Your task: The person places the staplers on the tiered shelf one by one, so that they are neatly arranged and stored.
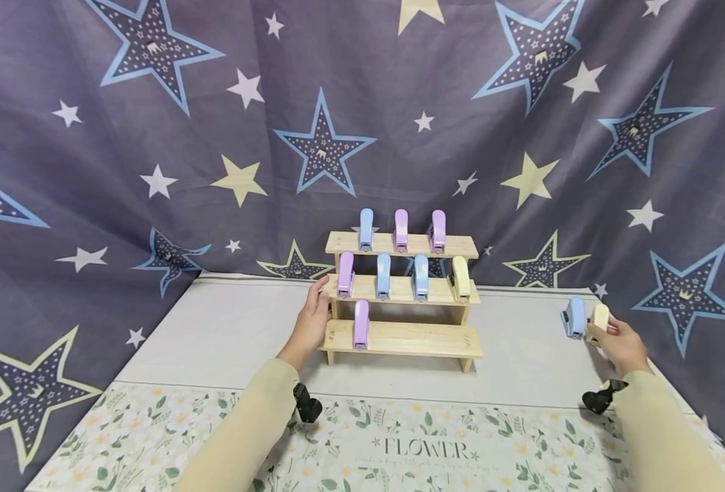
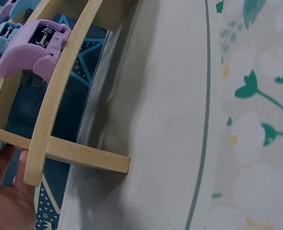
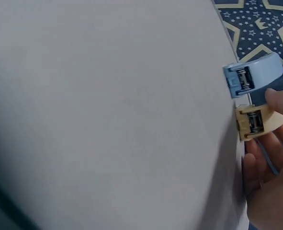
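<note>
My right hand point(image 1: 625, 347) pinches a pale yellow stapler point(image 1: 598, 324) between thumb and fingers at the table's right side. A blue stapler point(image 3: 254, 75) stands just left of it in the head view. Against the left end of a three-tier wooden stand point(image 1: 414, 335), my left hand point(image 1: 310, 322) rests with its fingers extended; the left wrist view shows its fingertips point(image 2: 21, 165) beside the stand's end, partly hidden. The top tier bears one blue and two purple staplers point(image 1: 402, 229). On the middle tier are a purple, two blue and a yellow stapler point(image 1: 460, 277). One purple stapler point(image 1: 361, 324) stands on the bottom tier.
A white cloth point(image 1: 522, 355) covers the table, with a floral strip point(image 1: 423, 424) along the front edge. Behind hangs a dark star-patterned curtain point(image 1: 362, 68). Black wrist cameras point(image 1: 307, 403) are strapped over both sleeves.
</note>
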